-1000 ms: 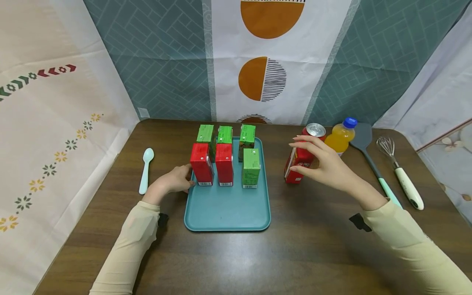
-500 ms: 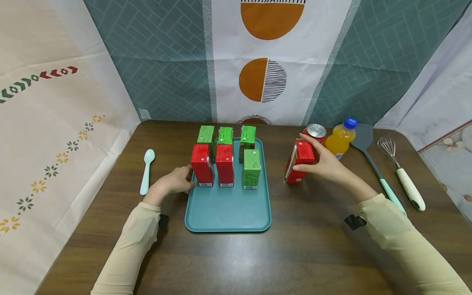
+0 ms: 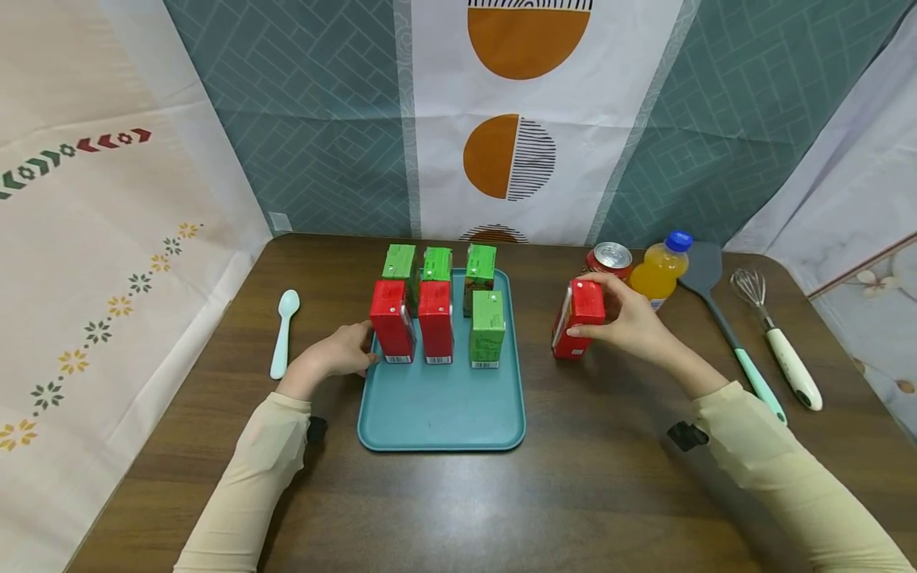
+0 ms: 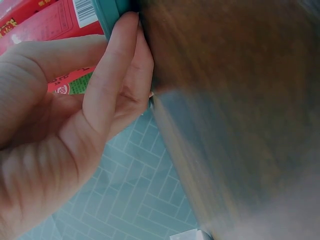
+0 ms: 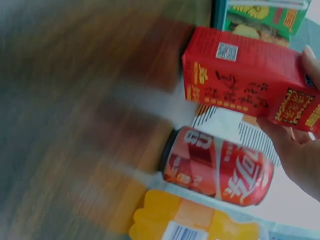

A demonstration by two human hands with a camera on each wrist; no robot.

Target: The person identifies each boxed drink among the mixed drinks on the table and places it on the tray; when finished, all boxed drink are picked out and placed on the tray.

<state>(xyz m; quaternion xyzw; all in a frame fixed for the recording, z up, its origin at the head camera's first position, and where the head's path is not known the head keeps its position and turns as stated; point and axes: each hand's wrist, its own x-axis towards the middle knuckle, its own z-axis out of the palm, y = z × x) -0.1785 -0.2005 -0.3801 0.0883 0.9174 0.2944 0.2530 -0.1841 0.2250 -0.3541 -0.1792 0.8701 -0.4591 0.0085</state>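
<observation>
My right hand (image 3: 634, 322) holds a red drink carton (image 3: 587, 301) near its top, thumb on the near side and fingers behind. The carton stands upright on the table, right of the tray. At the left rim of a blue-green tray (image 3: 442, 410), my left hand (image 3: 338, 350) pinches the edge; the left wrist view shows thumb and fingers (image 4: 117, 65) at the tray rim (image 4: 103, 17). On the tray stand two red cartons (image 3: 435, 322), with several green cartons (image 3: 488, 328) behind and beside them.
Behind the right hand are a red soda can (image 3: 612, 256) and an orange drink bottle (image 3: 659, 270) with a blue cap. Further right lie a spatula (image 3: 731, 326) and a whisk (image 3: 777, 338). A pale spoon (image 3: 284, 330) lies left of the tray.
My right hand has come in around the red carton beside the tray, its fingers closing from a wide spread onto it. The left hand has stayed at the tray rim.
</observation>
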